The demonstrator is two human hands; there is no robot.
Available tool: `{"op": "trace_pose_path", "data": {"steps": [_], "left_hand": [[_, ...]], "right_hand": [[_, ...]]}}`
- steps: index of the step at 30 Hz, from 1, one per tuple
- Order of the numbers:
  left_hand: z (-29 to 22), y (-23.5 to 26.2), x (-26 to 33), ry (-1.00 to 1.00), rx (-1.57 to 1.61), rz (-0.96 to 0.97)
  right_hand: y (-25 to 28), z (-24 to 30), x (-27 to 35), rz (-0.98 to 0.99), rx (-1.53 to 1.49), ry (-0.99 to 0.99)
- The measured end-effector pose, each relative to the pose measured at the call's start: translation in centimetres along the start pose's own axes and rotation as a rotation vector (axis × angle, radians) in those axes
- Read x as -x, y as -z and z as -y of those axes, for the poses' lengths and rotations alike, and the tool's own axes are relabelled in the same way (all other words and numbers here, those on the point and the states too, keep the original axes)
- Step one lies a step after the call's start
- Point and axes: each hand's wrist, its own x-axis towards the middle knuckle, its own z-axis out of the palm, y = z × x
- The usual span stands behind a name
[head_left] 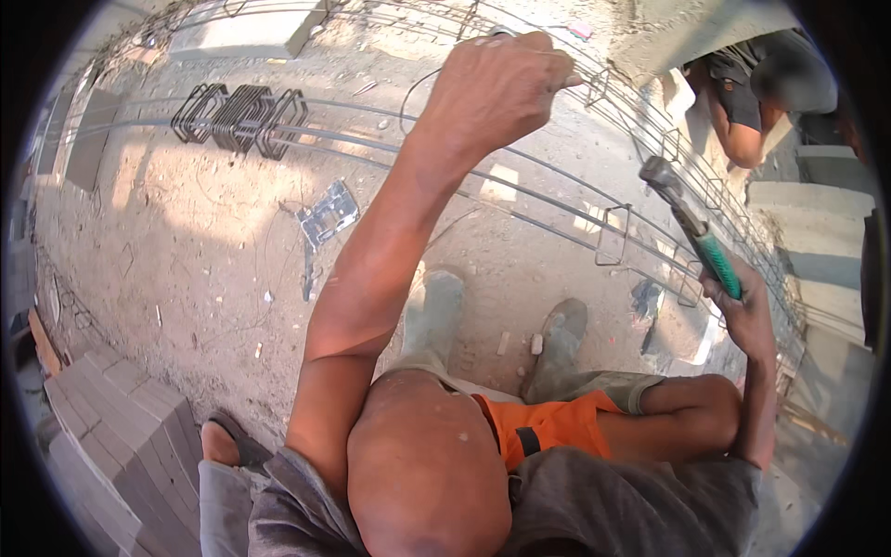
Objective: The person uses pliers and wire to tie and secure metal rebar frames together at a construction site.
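Note:
My left hand [501, 88] is raised at the top centre, its fingers closed in a fist beside the steel bars. A thin dark wire [406, 107] curves down next to it; what the fingers hold is hidden. At the right, my right hand [745, 311] grips pincers [691, 227] by their green handles, metal head pointing up and left. Behind them runs a long rebar cage [668, 144] with square ties. Nearer lie long steel bars [543, 190], with a loose stirrup [613, 234] around some of them. My boots [432, 311] stand on the ground below.
Several bent stirrups [243, 119] are bunched on the bars at the left. Stacked grey blocks [121, 422] stand at lower left, near another person's sandalled foot [223, 441]. A crouching co-worker [742, 107] is at upper right. A broken dark plastic piece [329, 213] lies on the dirt.

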Motion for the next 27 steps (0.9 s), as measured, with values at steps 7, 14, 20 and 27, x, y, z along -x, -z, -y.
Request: {"op": "trace_pose_path", "data": {"steps": [7, 14, 20, 27], "left_hand": [[-5.7, 5.2, -1.9, 0.293, 0.297, 0.022], [-5.1, 5.6, -1.7, 0.439, 0.173, 0.056], [-4.0, 5.2, -1.4, 0.560, 0.578, 0.434], [-8.4, 2.6, -0.8, 0.622, 0.942, 0.534]], "right_hand": [[1.5, -1.2, -1.6, -0.457, 0.988, 0.475], [2.2, -0.4, -1.1, -0.636, 1.114, 0.774], [2.6, -0.7, -1.1, -0.795, 0.533, 0.383], [2.0, -0.6, -1.9, -0.129, -0.614, 0.018]]}}
